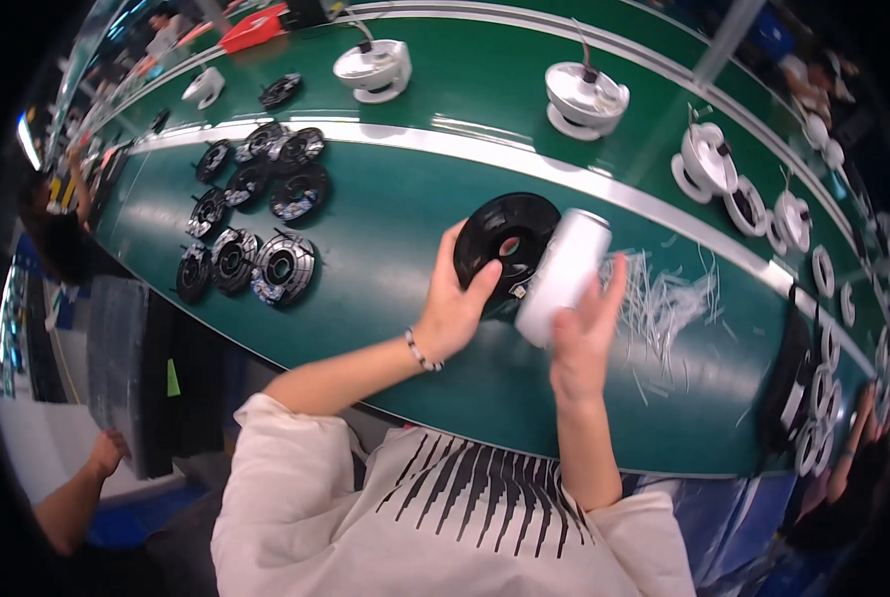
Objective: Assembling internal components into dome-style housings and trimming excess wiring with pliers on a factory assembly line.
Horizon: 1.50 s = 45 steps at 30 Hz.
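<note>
A glossy black round part (485, 231) with a hole in its centre is gripped along its left side by my left hand (452, 303), thumb over the near face. Against its right edge a white cylinder (567, 274) stands tilted, its top leaning right; the two overlap in view, and I cannot tell whether they touch. My right hand (586, 343) holds the cylinder from its right side, thumb on the lower part and fingers partly spread, slightly blurred. Both things are held above the green table (415, 378).
Several black round parts with wires (256, 214) lie at the table's left. A heap of thin white strips (669, 298) lies right of my hands. White lamp-like housings (582, 99) stand on the green belt beyond the metal rail (445, 144). Other people work left and right.
</note>
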Motion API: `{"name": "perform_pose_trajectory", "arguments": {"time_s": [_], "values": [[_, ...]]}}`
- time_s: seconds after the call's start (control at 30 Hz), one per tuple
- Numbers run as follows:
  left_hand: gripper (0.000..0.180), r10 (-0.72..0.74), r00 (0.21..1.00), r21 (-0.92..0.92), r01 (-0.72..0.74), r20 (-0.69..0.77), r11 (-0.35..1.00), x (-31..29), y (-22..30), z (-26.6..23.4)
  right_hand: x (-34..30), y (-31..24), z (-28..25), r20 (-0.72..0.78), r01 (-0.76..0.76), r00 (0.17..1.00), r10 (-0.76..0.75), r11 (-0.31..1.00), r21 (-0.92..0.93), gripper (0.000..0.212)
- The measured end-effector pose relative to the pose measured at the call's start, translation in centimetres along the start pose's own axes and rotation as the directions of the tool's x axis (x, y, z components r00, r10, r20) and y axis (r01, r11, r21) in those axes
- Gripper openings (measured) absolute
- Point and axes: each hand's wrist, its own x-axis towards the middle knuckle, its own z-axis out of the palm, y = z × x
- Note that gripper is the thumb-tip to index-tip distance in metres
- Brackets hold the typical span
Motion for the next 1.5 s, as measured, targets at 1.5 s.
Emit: {"name": "perform_pose_trajectory", "arguments": {"time_s": [1.5], "values": [[0.055, -0.383, 0.838, -0.716, 0.536, 0.388, 0.447, -0.1, 0.7, -2.0, 1.5, -1.4, -0.1, 0.486, 0.388, 0.874, -0.020, 0.630, -0.673, 0.113]]}}
